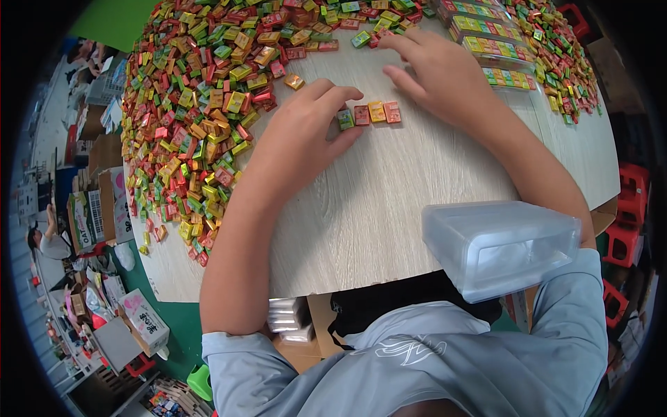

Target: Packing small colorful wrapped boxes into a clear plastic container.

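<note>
Desk (pixel 361 236): big pile of small coloured boxes (pixel 201 118), clear plastic container (pixel 497 243) by near edge. Hands apart: right hand (pixel 438 76) spread at pile, left hand (pixel 313 121) curled at four-box row (pixel 376 112), around left-end green box (pixel 346 119), grip unclear.

The pale, wood-grained desk (pixel 361 222) looks smooth and matt. The small red, green, yellow and orange rectangular packets (pixel 376 111) look glossy. The clear, rectangular plastic box (pixel 500 250) shines; the grey-blue cloth shirt (pixel 333 379) looks matt.

A dark green floor (pixel 178 332) spreads left of the pale wood-grain table (pixel 347 233); red plastic stools (pixel 631 198) stand right.
</note>
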A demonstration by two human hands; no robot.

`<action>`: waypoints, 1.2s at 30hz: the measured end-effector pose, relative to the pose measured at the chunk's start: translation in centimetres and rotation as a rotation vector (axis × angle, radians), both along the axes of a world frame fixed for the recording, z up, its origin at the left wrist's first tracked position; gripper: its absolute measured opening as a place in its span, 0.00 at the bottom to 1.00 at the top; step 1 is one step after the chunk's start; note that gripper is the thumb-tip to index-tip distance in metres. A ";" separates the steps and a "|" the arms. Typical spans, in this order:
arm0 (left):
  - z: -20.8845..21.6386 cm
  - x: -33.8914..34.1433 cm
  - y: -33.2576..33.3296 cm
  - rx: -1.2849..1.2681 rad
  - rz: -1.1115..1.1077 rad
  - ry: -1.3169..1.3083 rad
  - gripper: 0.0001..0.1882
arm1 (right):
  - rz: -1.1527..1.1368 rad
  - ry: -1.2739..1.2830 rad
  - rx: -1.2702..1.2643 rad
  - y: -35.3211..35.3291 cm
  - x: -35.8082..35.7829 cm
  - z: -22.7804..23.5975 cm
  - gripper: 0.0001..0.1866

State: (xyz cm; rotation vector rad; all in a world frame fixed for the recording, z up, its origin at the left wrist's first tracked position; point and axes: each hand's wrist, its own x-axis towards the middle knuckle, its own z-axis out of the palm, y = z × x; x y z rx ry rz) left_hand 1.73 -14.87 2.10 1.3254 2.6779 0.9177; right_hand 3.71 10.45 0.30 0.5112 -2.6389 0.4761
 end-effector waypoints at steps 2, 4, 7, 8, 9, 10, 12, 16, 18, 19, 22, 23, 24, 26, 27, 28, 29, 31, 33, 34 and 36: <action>0.0 0.0 0.0 0.008 0.003 -0.030 0.19 | -0.131 0.061 0.144 0.2 -0.4 -0.4 0.20; 0.1 0.0 0.1 0.002 0.003 -0.029 0.19 | -0.157 0.072 0.203 -0.1 -0.8 -0.5 0.21; 0.0 0.0 0.1 -0.009 0.002 -0.028 0.19 | -0.183 0.068 0.270 -0.8 -0.9 -0.5 0.21; -0.1 0.0 0.2 -0.013 0.003 -0.028 0.19 | -0.183 0.052 0.278 -0.9 -0.9 -0.5 0.20; -0.1 0.0 0.2 -0.014 0.004 -0.027 0.19 | -0.183 0.054 0.278 -0.7 -0.9 -0.4 0.20; -0.2 0.1 0.2 -0.008 0.004 -0.015 0.19 | -0.131 0.119 0.250 -0.4 -0.9 -0.4 0.17; -0.4 0.1 0.3 -0.006 0.008 0.000 0.19 | -0.076 0.186 0.218 0.3 -0.5 -0.1 0.14; -0.3 0.1 0.2 -0.028 0.008 0.047 0.21 | 0.059 -0.043 0.207 1.2 1.5 2.4 0.07; -0.1 -0.2 0.0 -0.034 -0.001 0.070 0.19 | 0.125 -0.154 0.193 1.0 2.3 3.2 0.06; 0.1 -0.6 -0.4 -0.028 0.028 0.175 0.18 | 0.178 -0.204 0.176 0.8 2.6 3.4 0.06; 0.5 -1.8 -1.6 -0.028 0.236 0.250 0.15 | 0.233 -0.257 0.136 0.4 2.6 3.3 0.06; 0.5 -2.2 -1.8 -0.034 0.317 0.235 0.15 | 0.222 -0.252 0.126 0.5 2.2 3.2 0.06; 0.3 -2.2 -1.9 -0.068 0.363 0.344 0.14 | 0.172 -0.234 0.156 0.8 1.6 2.9 0.09; -0.3 -2.3 -1.8 -0.129 0.377 0.432 0.14 | 0.088 -0.093 0.166 1.4 0.4 1.7 0.11; -0.3 -2.3 -1.6 -0.192 0.390 0.523 0.14 | 0.005 0.051 0.173 1.6 -0.1 1.0 0.14; -0.3 -2.3 -1.4 -0.190 0.391 0.521 0.14 | 0.005 0.048 0.175 1.7 -0.5 0.5 0.14; -0.3 -2.3 -1.3 -0.214 0.390 0.499 0.13 | -0.056 0.108 0.285 1.8 -0.9 0.1 0.16; -0.1 -2.0 -1.4 -0.242 0.391 0.480 0.13 | -0.116 0.169 0.391 1.4 -1.0 -0.2 0.18; 0.0 -1.9 -1.6 -0.257 0.404 0.497 0.13 | -0.083 0.132 0.441 1.2 -1.1 0.0 0.18; 0.0 -1.9 -1.7 -0.260 0.406 0.497 0.13 | -0.081 0.133 0.439 1.2 -1.1 0.2 0.18; -0.1 -2.2 -1.9 -0.221 0.352 0.527 0.13 | -0.036 0.168 0.393 1.4 -0.8 0.7 0.13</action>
